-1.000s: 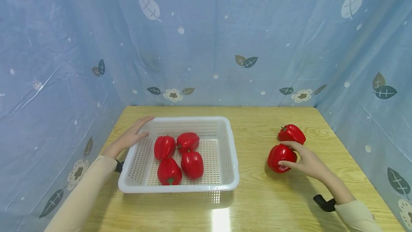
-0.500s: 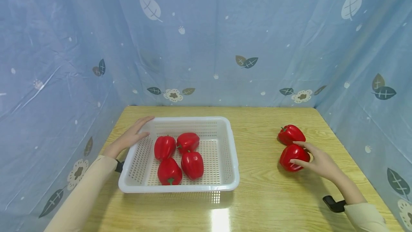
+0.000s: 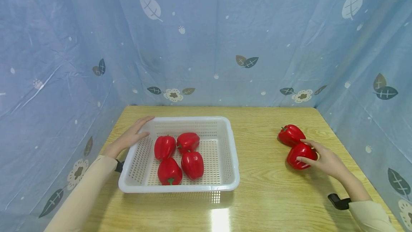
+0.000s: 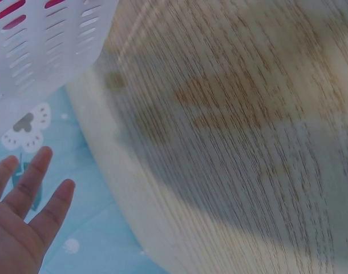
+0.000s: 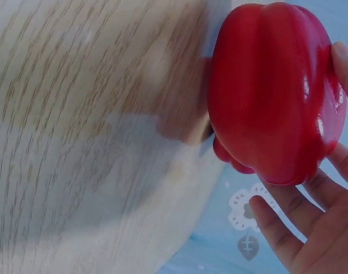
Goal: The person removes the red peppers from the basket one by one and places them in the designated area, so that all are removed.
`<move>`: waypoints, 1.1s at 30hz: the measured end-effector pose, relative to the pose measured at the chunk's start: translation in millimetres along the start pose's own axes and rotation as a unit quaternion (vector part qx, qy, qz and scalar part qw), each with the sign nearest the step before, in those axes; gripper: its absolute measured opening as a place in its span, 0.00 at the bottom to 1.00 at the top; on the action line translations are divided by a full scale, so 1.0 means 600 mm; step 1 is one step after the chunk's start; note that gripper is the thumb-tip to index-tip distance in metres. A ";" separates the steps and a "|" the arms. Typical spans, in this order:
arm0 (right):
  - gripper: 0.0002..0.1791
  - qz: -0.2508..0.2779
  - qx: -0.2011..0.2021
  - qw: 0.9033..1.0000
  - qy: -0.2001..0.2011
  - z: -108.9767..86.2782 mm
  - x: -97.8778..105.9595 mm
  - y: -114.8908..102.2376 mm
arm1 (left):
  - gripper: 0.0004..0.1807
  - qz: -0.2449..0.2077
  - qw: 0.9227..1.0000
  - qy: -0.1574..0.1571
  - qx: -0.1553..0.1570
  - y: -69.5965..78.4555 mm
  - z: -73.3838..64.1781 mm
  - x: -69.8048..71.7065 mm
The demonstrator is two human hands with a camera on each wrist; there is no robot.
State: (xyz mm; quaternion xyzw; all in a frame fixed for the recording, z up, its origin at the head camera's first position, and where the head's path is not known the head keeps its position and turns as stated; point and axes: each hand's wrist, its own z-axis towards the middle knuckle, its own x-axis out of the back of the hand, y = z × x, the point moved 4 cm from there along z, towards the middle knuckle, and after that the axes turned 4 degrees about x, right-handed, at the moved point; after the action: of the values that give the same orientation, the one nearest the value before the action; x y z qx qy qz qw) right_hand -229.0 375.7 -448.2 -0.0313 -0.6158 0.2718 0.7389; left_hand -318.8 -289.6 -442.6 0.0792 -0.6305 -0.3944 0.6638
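Observation:
My right hand (image 3: 328, 160) holds a red bell pepper (image 3: 302, 156) between thumb and fingers at the table's right side. In the right wrist view, the pepper (image 5: 271, 91) is large and glossy, with the thumb on one side and fingers on another. Another red bell pepper (image 3: 291, 134) lies just behind it, with its green stem facing left; the two look close or touching. My left hand (image 3: 130, 137), fingers extended, rests at the left rim of a white plastic basket (image 3: 178, 189). Inside the basket lie several red bell peppers (image 3: 192, 165).
The wooden table (image 3: 257, 196) bears the basket on its left half and the two peppers on its right. A blue patterned curtain (image 3: 206, 46) surrounds the back and sides. Bare wood shows between the basket and the right-hand peppers.
My right hand has moved right with the bell pepper, bringing it nearer the one behind. My left hand and the basket have stayed in place.

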 end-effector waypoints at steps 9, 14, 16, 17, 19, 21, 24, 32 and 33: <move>0.39 -0.019 -0.019 0.999 -0.019 0.005 -0.003 0.008 | 0.32 -0.004 1.000 -0.005 0.007 0.003 -0.002 0.000; 0.39 -0.023 -0.023 0.999 -0.019 0.010 -0.004 0.009 | 0.33 -0.005 1.000 -0.006 0.012 0.003 -0.002 0.000; 0.38 -0.025 -0.021 0.999 -0.017 0.011 -0.004 0.011 | 0.33 -0.004 1.000 -0.006 0.013 0.003 -0.001 0.000; 0.38 -0.027 -0.019 0.999 -0.016 0.012 -0.004 0.011 | 0.33 -0.003 1.000 -0.005 0.013 0.003 -0.001 0.000; 0.36 -0.031 -0.011 0.999 -0.009 0.013 -0.004 0.012 | 0.33 -0.002 1.000 -0.006 0.014 0.003 -0.001 0.000; 0.35 -0.033 -0.003 0.999 -0.003 0.015 -0.002 0.012 | 0.33 -0.002 1.000 -0.006 0.013 0.003 0.000 0.000; 0.34 -0.029 0.004 1.000 0.002 0.019 0.002 0.011 | 0.33 -0.001 1.000 -0.005 0.011 0.003 0.000 0.001; 0.34 -0.017 -0.004 1.000 -0.007 0.030 0.016 0.004 | 0.32 0.001 1.000 -0.003 0.004 0.002 -0.001 0.001; 0.35 -0.020 -0.008 1.000 -0.008 0.031 0.017 0.004 | 0.32 0.000 1.000 -0.003 0.004 0.002 -0.001 0.001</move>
State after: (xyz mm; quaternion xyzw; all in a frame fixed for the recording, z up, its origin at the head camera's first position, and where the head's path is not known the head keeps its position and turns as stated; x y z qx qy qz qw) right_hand -246.0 376.9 -435.3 -0.0229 -0.6241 0.2524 0.7391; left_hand -317.5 -289.3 -441.6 0.0805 -0.6341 -0.3922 0.6615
